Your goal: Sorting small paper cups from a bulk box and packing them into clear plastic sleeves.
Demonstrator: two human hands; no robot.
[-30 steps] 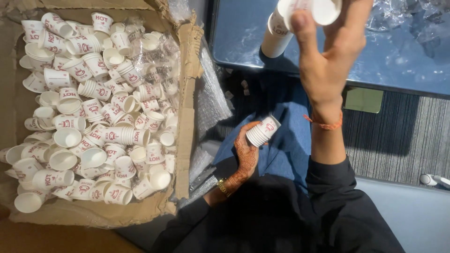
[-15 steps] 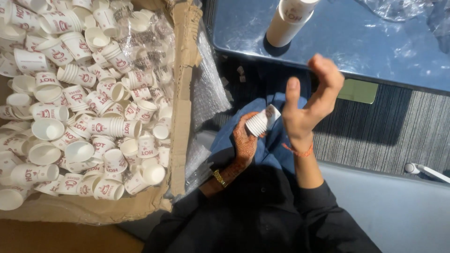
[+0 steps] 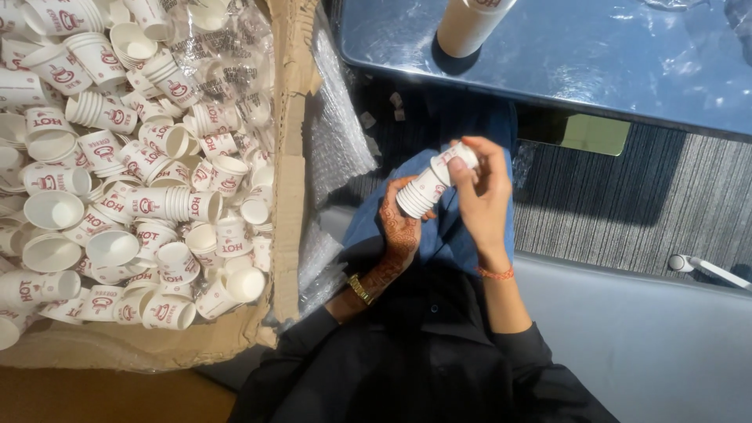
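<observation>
Over my lap, both hands hold a short stack of small white paper cups (image 3: 428, 186) with red print. My left hand (image 3: 399, 227), patterned with henna and wearing a gold bracelet, grips the stack's open lower end. My right hand (image 3: 479, 196), with an orange thread at the wrist, pinches the upper end with its fingertips. The stack lies tilted, bottoms toward the upper right.
A large cardboard box (image 3: 291, 196) lined with clear plastic holds several loose and nested paper cups (image 3: 157, 204) on my left. A tall stack of cups (image 3: 468, 25) stands on the dark glossy table (image 3: 627, 63) ahead. Bubble wrap (image 3: 337, 133) lies between box and table. Striped carpet (image 3: 627, 211) is at right.
My right hand came down from the tall stack on the table and took hold of the small stack held in my left hand. The view shifted toward the lap.
</observation>
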